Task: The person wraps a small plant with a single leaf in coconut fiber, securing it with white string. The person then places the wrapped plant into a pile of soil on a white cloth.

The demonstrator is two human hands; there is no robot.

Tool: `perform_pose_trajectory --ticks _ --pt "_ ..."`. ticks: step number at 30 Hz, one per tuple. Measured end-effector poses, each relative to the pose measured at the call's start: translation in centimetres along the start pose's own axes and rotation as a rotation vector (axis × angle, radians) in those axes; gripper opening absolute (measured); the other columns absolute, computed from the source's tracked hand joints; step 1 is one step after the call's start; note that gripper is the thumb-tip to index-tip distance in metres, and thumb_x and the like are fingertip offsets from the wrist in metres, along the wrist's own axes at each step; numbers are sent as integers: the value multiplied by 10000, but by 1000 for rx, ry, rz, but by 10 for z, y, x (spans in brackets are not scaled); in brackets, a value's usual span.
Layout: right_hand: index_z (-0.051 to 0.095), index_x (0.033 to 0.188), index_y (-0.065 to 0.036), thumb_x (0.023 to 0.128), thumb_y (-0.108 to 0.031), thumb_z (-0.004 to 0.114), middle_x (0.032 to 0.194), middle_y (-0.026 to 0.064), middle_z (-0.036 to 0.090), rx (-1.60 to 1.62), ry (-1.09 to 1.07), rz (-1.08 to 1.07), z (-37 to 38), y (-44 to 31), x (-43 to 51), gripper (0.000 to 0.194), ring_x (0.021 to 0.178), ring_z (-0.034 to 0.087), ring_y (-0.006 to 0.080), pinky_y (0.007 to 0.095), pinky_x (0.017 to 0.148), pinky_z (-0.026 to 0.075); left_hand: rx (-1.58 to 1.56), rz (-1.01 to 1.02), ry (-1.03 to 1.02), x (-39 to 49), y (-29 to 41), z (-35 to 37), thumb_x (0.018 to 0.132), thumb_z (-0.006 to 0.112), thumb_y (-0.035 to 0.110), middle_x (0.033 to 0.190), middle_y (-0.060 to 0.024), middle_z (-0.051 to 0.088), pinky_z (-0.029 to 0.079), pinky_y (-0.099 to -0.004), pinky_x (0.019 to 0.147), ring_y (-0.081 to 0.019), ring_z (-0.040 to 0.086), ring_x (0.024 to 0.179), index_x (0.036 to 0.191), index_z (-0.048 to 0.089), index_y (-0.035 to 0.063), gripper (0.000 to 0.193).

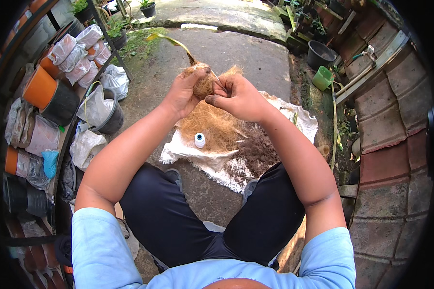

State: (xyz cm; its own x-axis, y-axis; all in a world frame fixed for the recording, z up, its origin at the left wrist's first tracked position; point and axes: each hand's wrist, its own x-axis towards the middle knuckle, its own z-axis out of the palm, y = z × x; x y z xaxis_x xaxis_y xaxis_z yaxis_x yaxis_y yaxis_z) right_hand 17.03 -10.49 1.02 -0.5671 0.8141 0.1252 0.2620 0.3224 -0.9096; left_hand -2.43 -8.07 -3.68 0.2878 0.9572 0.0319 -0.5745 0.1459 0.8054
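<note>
My left hand [186, 88] grips a ball of brown coconut fibre [203, 85], with a plant's long yellow-green leaf [173, 40] rising from its top. Pinched in the fingers of my right hand [238, 94], at the ball's right side, is a thin pale strand or slim tool [218, 79]; which one cannot be told. Below the hands, loose coconut fibre [213, 124] lies heaped on a white woven sack [188, 153]. A white thread spool [199, 140] stands at the heap's near edge. Dark soil [258, 151] covers the sack's right part.
At the left, a shelf [69, 133] holds orange and black pots and plastic-wrapped bundles. A black bucket [112, 115] with plastic in it stands beside it. To the right are a green container [322, 78], a black pot [320, 54] and roof tiles [385, 162]. My knees flank the sack's near edge.
</note>
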Motion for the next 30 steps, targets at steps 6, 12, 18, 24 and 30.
perform_pose_trajectory --ticks 6,12,18,24,30 --pt "396 681 -80 861 -136 747 652 -49 349 -98 63 -52 6 -2 1 398 644 334 61 277 559 325 -101 -93 -2 3 0 3 978 653 197 1038 -77 684 612 -371 809 -197 711 914 1167 584 55 246" --pt "445 685 -44 826 -108 728 637 -10 401 -149 83 -28 9 13 7 323 628 386 96 322 565 374 -105 -90 13 5 -6 -2 962 674 214 1041 -85 691 610 -365 786 -200 715 901 1138 598 74 237" --pt "548 704 -6 778 -130 730 632 107 560 -256 66 14 12 16 10 232 596 529 235 395 620 475 9 -42 85 1 -3 1 961 700 247 1007 -78 692 604 -352 731 -188 709 834 1111 609 80 242" --pt "553 709 -10 795 -114 707 647 185 587 -428 43 -26 20 17 11 205 618 567 358 445 633 483 16 -4 92 1 -7 3 971 706 228 995 -62 680 593 -328 706 -161 690 829 1149 582 60 274" --pt "544 694 -12 813 -85 673 630 187 566 -421 13 -31 22 15 12 190 603 557 365 442 620 474 143 60 77 -3 -7 6 959 720 160 1043 -37 661 582 -307 709 -131 666 899 1186 564 60 293"
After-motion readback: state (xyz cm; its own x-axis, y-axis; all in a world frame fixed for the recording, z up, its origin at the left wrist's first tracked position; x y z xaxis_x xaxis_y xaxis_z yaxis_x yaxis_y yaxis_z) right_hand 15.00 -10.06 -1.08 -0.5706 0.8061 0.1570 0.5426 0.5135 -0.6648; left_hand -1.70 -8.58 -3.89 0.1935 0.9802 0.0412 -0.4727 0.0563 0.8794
